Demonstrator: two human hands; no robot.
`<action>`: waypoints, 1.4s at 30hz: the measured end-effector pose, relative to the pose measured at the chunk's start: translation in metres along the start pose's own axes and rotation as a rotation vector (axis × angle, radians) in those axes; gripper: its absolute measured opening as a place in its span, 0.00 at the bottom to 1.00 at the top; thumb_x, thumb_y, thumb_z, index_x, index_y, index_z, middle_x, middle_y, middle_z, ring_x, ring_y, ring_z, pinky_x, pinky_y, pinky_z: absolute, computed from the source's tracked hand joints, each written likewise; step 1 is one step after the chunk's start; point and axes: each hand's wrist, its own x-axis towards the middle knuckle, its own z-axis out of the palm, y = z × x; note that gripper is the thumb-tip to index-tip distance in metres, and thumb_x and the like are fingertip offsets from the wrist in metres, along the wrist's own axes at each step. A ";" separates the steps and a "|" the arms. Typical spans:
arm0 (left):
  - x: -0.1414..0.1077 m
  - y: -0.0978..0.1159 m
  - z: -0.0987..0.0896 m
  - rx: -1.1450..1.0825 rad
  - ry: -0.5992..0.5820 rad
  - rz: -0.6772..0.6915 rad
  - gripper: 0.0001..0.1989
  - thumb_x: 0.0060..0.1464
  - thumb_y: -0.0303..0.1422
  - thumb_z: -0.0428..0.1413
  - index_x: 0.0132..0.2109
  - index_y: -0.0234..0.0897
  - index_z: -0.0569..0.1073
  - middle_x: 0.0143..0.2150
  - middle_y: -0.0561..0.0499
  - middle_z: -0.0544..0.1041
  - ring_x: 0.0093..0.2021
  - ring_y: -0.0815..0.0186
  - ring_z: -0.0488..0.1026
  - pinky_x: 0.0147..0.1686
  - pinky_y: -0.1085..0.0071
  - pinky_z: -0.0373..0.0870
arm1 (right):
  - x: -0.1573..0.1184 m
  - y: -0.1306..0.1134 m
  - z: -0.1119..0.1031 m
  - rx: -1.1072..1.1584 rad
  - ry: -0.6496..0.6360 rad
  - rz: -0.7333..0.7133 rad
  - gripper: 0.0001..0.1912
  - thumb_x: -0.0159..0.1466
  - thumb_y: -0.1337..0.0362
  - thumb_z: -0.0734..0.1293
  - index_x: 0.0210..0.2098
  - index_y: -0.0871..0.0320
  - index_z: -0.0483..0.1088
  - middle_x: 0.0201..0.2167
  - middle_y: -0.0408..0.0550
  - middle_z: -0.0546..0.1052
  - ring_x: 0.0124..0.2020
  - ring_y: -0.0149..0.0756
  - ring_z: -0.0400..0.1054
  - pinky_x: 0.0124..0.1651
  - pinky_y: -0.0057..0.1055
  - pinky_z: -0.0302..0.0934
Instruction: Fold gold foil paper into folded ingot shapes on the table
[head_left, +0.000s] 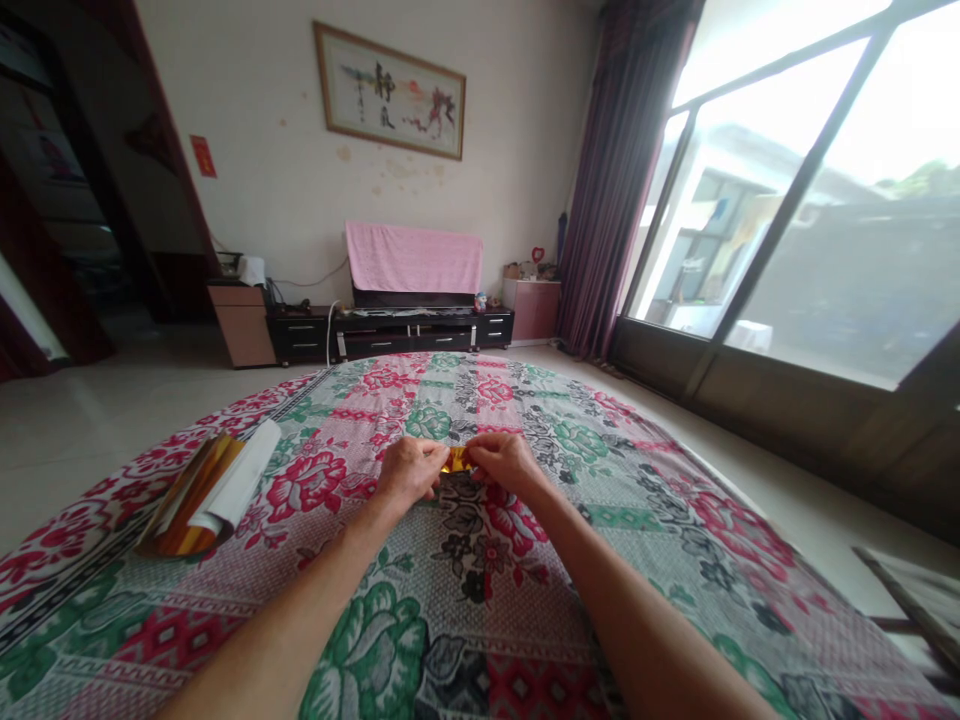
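A small piece of shiny gold foil paper (457,460) is stretched between my two hands, just above the flowered cloth. My left hand (412,470) pinches its left end with closed fingers. On the other side, my right hand (504,460) grips the right end between thumb and fingers. Parts of the foil are hidden behind the fingertips. Off to the left on the cloth lies a curled pile of gold foil sheets (196,490), with a rolled white sheet (244,475) along its right side.
A patterned red, green and grey tablecloth (375,620) covers the round table. Beyond it stand a low black cabinet (375,345) and a pink cloth (412,258) over a screen. Windows (810,220) line the right side. A wooden frame piece (907,600) is at lower right.
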 end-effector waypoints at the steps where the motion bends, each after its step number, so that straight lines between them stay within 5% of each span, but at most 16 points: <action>1: 0.000 0.001 0.000 0.003 -0.008 0.004 0.18 0.52 0.42 0.49 0.41 0.40 0.78 0.18 0.54 0.74 0.14 0.71 0.69 0.16 0.79 0.61 | -0.001 -0.002 0.000 -0.006 0.000 0.003 0.09 0.53 0.68 0.61 0.26 0.57 0.74 0.16 0.39 0.72 0.15 0.25 0.64 0.15 0.17 0.52; 7: 0.002 0.001 -0.001 0.019 -0.011 -0.018 0.20 0.54 0.44 0.47 0.41 0.39 0.78 0.14 0.54 0.70 0.12 0.71 0.65 0.15 0.78 0.58 | -0.005 -0.010 -0.001 -0.108 0.040 0.002 0.11 0.54 0.67 0.60 0.25 0.58 0.74 0.09 0.38 0.67 0.11 0.24 0.59 0.13 0.18 0.47; 19: 0.008 -0.006 -0.002 0.023 -0.017 -0.050 0.25 0.56 0.44 0.41 0.20 0.35 0.69 0.09 0.54 0.66 0.09 0.72 0.60 0.16 0.77 0.59 | -0.006 -0.013 -0.004 -0.187 0.034 0.063 0.14 0.58 0.62 0.58 0.29 0.59 0.74 0.11 0.40 0.69 0.12 0.26 0.59 0.14 0.19 0.49; 42: 0.015 -0.021 0.002 -0.077 0.008 -0.100 0.21 0.53 0.43 0.43 0.27 0.34 0.73 0.15 0.49 0.73 0.11 0.68 0.66 0.13 0.77 0.59 | -0.003 -0.008 -0.004 -0.029 0.072 0.115 0.12 0.59 0.62 0.58 0.26 0.60 0.70 0.11 0.41 0.70 0.12 0.28 0.62 0.16 0.20 0.53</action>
